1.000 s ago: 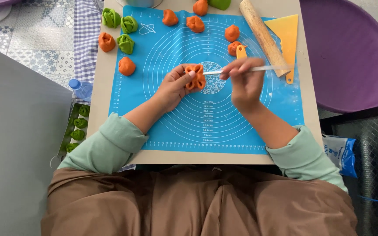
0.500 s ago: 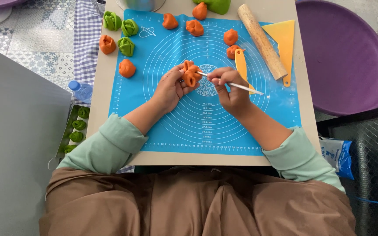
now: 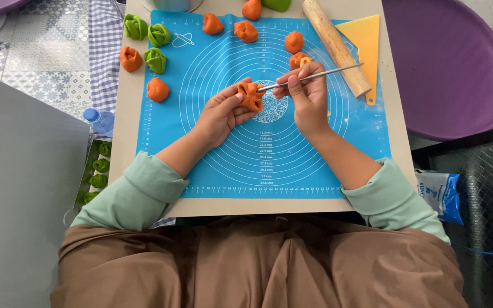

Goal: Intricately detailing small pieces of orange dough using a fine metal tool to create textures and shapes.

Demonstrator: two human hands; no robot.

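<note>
Orange dough piece (image 3: 251,94) pinched in left hand (image 3: 223,111); right hand (image 3: 306,97) grips thin metal tool (image 3: 315,75) touching it

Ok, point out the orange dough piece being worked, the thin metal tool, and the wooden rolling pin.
orange dough piece (image 3: 251,95): head view, middle of its folded top.
thin metal tool (image 3: 332,71): head view, bare shaft past the fingers.
wooden rolling pin (image 3: 336,45): head view, middle of the barrel.

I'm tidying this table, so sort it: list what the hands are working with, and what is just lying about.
In use:
- left hand holding the orange dough piece
- right hand holding the thin metal tool, tip at that piece
- blue mat beneath

Lying about:
- wooden rolling pin
- yellow scraper
- finished green pieces
- plastic bottle
</note>
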